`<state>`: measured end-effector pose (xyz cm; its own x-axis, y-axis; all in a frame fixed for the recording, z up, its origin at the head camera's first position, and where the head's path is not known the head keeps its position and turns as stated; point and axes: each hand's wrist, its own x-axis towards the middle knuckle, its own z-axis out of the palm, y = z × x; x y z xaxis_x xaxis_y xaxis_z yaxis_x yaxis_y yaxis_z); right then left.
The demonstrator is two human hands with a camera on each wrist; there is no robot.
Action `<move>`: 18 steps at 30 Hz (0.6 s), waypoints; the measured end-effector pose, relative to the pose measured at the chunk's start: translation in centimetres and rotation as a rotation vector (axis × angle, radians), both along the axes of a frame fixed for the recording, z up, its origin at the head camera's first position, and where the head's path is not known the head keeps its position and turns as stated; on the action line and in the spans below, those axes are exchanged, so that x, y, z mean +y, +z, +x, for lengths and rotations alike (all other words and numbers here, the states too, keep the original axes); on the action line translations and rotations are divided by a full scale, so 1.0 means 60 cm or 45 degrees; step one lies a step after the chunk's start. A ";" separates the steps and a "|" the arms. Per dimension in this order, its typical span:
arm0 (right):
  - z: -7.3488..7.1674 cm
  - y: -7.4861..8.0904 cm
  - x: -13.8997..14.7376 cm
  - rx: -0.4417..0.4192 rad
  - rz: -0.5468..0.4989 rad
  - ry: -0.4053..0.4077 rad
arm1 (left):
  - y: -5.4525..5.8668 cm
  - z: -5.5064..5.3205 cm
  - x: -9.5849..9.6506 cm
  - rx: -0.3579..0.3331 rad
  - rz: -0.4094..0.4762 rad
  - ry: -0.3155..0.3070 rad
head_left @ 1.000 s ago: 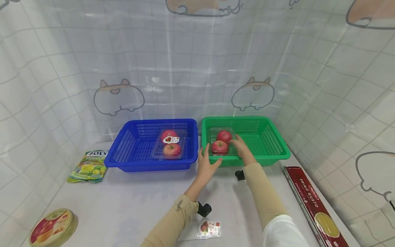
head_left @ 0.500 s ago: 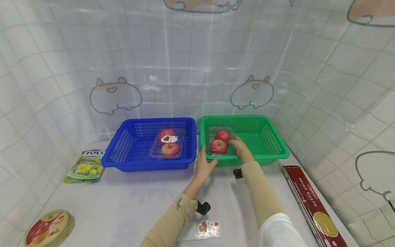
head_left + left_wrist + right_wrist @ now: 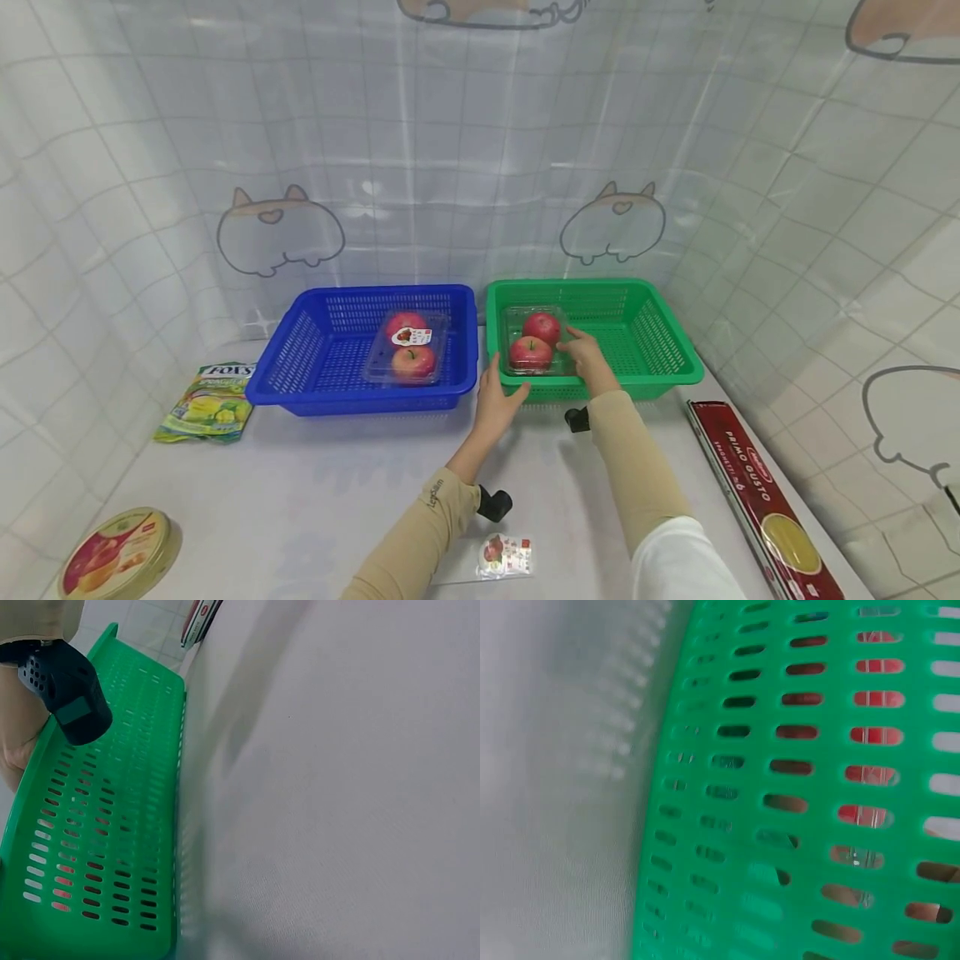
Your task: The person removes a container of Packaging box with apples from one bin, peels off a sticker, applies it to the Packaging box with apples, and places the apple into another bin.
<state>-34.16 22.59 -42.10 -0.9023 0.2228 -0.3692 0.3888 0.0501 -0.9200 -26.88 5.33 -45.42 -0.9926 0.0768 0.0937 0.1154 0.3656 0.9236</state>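
Note:
In the head view, a clear plastic box (image 3: 517, 321) holding two red apples (image 3: 531, 355) lies at the left end of the green basket (image 3: 637, 379). My right hand (image 3: 588, 358) reaches over the front rim, its fingertips at the box's right side. At the basket's front left corner is my left hand (image 3: 497, 408), fingers and thumb spread along the rim. The left wrist view shows the slotted basket wall (image 3: 97, 847) with a hand partly behind it. Through the slots in the right wrist view, red apple skin (image 3: 874, 735) shows.
Left of the green basket stands a blue basket (image 3: 322, 400) with another boxed pair of apples (image 3: 413, 362). A candy bag (image 3: 210, 404) and a round tin (image 3: 116, 554) lie at left. A red spaghetti box (image 3: 757, 492) lies at right; a labelled packet (image 3: 506, 556) is near the front.
Over the second, my left hand's fingers have shifted slightly left and down at the basket corner. The head view has shifted a little. The last half second shows almost no movement.

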 end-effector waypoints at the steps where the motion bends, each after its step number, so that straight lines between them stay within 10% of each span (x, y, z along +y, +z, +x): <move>1: 0.001 0.001 0.000 0.003 -0.018 -0.011 | 0.001 0.001 0.000 -0.002 -0.002 -0.002; 18: 0.022 0.036 0.011 0.018 -0.116 -0.104 | 0.007 0.003 -0.001 -0.050 0.024 -0.024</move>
